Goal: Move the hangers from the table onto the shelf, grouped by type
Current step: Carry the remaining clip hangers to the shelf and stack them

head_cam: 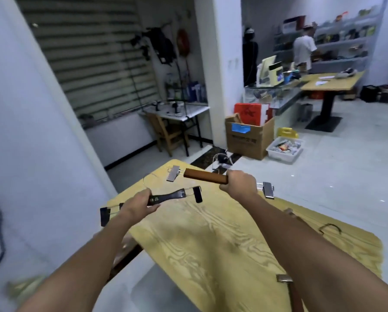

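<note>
1. My left hand (137, 202) is wrapped around the bar of a black clip hanger (166, 197) with black clips on thin wire arms; it sits at the left corner of the light yellow wood-grain table (211, 239), and I cannot tell whether it is lifted or resting there.
2. My right hand (239, 182) is closed round the end of a brown wooden clip hanger (205, 176) with silver metal clips, held near the table's far edge; one clip shows to the left of the bar and one to the right of my fist.
3. So I judge this an early point in the task: two hangers of different types are in my grip, one per hand, and neither has reached a shelf.
4. More is left on the table: a dark metal hook (330, 228) lies near the right edge, and another brown hanger with a metal clip (288, 287) pokes in at the bottom right, partly covered by my forearm.
5. The only shelves I can see are the wall shelves (346, 41) in the far room, where another person stands; I cannot say whether those are the target.
6. Writing: the black hanger's bar carries small pale marks, too blurred to read. A cardboard box (249, 138) on the floor has dark print and a blue patch, also unreadable.
</note>
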The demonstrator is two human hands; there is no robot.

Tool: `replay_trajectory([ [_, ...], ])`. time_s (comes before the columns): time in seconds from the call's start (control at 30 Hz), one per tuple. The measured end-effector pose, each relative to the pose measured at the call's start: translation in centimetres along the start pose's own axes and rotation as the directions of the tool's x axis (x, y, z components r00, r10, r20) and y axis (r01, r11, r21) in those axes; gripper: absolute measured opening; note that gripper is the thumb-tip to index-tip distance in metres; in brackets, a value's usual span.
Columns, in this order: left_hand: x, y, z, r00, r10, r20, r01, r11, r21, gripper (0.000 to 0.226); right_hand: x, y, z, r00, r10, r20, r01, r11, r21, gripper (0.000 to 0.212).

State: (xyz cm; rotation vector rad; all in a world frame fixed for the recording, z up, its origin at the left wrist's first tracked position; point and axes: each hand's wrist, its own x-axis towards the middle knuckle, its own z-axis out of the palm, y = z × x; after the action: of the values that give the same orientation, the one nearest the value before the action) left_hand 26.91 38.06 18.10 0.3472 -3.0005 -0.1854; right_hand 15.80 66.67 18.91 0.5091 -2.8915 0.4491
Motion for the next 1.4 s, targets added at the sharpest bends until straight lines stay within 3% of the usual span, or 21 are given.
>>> replay_trajectory([
  [0.23,-10.4,-4.9,-2.5,0.973,-0.229,0.041,0.226,0.972,0.062,0.030,-2.4,-8.4,1.3,0.971,-0.239,0.031,0.236,0.969,0.077,0.029],
  [0.47,-20.2,-10.0,-5.1,0.901,-0.433,-0.014,0.432,0.896,0.099,0.033,-5.9,-17.1,2.0,0.899,-0.436,0.052,0.422,0.891,0.169,0.027],
  [0.77,-35.4,-13.4,-6.0,0.768,-0.640,0.000,0.627,0.752,0.203,0.036,-14.2,-28.0,3.2,0.717,-0.693,0.080,0.665,0.714,0.221,0.029],
  [1.13,-54.1,-8.1,-5.4,0.642,-0.766,-0.033,0.743,0.611,0.273,0.038,-28.7,-32.5,1.6,0.488,-0.869,0.083,0.819,0.488,0.301,0.024],
  [1.4,-68.9,0.8,-3.8,0.454,-0.889,-0.052,0.876,0.435,0.209,0.036,-42.8,-29.1,-1.3,0.288,-0.951,0.110,0.894,0.308,0.325,0.021],
])
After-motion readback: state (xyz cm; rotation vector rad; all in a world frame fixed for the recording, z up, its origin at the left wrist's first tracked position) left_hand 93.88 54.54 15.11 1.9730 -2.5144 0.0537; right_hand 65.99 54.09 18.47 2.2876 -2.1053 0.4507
